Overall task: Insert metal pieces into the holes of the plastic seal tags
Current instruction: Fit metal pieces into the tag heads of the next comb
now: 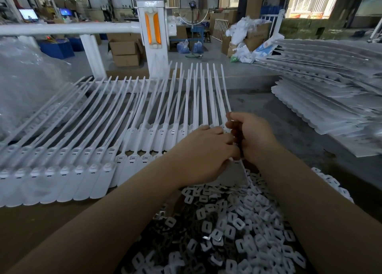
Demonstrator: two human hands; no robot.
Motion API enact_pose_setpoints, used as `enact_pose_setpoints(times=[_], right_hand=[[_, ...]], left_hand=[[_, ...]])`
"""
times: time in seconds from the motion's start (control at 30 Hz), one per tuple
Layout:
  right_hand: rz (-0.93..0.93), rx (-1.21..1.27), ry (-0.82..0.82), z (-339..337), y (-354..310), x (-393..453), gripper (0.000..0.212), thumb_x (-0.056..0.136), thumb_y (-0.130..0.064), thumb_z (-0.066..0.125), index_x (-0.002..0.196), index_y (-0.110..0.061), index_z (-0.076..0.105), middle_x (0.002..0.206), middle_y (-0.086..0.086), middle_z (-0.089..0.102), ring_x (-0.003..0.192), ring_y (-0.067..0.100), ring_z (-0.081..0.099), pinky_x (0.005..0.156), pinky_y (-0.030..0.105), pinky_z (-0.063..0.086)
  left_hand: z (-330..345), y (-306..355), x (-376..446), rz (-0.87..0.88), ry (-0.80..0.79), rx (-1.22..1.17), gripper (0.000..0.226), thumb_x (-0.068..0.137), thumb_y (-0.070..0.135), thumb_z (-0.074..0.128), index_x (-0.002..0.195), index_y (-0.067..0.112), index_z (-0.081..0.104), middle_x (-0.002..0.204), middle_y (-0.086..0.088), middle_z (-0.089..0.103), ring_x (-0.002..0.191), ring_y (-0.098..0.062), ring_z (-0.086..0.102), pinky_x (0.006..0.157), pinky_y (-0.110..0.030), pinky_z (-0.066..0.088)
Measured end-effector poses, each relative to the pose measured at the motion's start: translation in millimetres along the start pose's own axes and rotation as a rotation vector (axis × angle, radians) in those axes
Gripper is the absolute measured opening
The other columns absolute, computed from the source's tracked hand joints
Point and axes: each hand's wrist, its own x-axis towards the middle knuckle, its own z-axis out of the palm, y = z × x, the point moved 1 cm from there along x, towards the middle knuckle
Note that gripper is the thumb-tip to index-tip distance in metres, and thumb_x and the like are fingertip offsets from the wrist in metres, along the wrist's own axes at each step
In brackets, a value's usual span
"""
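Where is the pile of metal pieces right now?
Head view, bottom centre-right: the metal pieces lie heaped between the forearms, just below both hands and the seal tags.

grey concrete floor (215, 52), smooth, running back through a workshop hall. white metal railing post with orange reflective strips (152, 29), upright, centre; white horizontal rail (68, 28) joined to its left side, a shorter white post (93, 55) beneath it. open brown cardboard boxes (126, 51), stacked on the floor behind the post. blue plastic crates (56, 48), left. standing pedestal fan with round wire guard (193, 7), centre rear. two lit computer monitors (28, 14), far left rear. heap of white plastic bags on cartons (246, 36), right of centre. bright daylit window opening (312, 0), upper right.
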Motion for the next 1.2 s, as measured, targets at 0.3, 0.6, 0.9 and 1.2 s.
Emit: enact_pose_setpoints(times=[0.3, 0.6, 0.9, 1.2], right_hand=[[0.01, -0.022, 0.004, 0.1, 1.7, 2.7, 0.015, 0.087, -0.023, 0.064, 0.08, -0.011, 0.07, 0.056, -0.007, 0.06, 0.062, 0.013, 0.045, 0.062, 0.031, 0.04], [-0.038, -0.001, 0.0, -0.9, 0.5, 3.7, 0.011, 0.091, -0.013, 0.059, 0.087, -0.008, 0.068, 0.063, -0.001, 0.061, 0.057, 0.01, 0.041, 0.054, 0.024, 0.035], [-0.034, -0.01, 0.01, -0.8, 1.6, 2.2, 0.012, 0.091, -0.016, 0.06, 0.088, -0.01, 0.07, 0.069, 0.0, 0.061, 0.062, 0.011, 0.043, 0.059, 0.026, 0.037], [-0.011, 0.045, 0.057, -2.7, 1.2, 5.0, 0.013, 0.088, -0.016, 0.062, 0.08, -0.009, 0.069, 0.067, 0.002, 0.054, 0.051, 0.01, 0.038, 0.049, 0.026, 0.033]], left_hand=[[-5.8, -11.2, -4.0, -0.158, -0.182, -0.136, 0.036, 0.095, 0.043, 0.051, 0.13, 0.051, 0.053, 0.118, 0.006, 0.043, 0.113, -0.016, 0.031, 0.086, -0.03, 0.016], [-44.1, -58.3, -38.7, -0.555, -0.743, -0.141, 0.107, 0.054, 0.058, 0.087, 0.14, 0.031, 0.029, 0.135, 0.007, 0.036, 0.12, -0.015, 0.038, 0.093, -0.034, 0.042], [-41.1, -50.0, -35.6, -0.545, -0.808, -0.16, 0.097, 0.058, 0.055, 0.087, 0.136, 0.028, 0.037, 0.113, 0.008, 0.036, 0.111, -0.017, 0.043, 0.082, -0.034, 0.045], [-47.5, -41.0, -38.3, -0.501, -0.668, -0.091, 0.082, 0.052, 0.057, 0.087, 0.11, 0.025, 0.038, 0.102, 0.008, 0.03, 0.103, -0.014, 0.033, 0.085, -0.038, 0.043]])
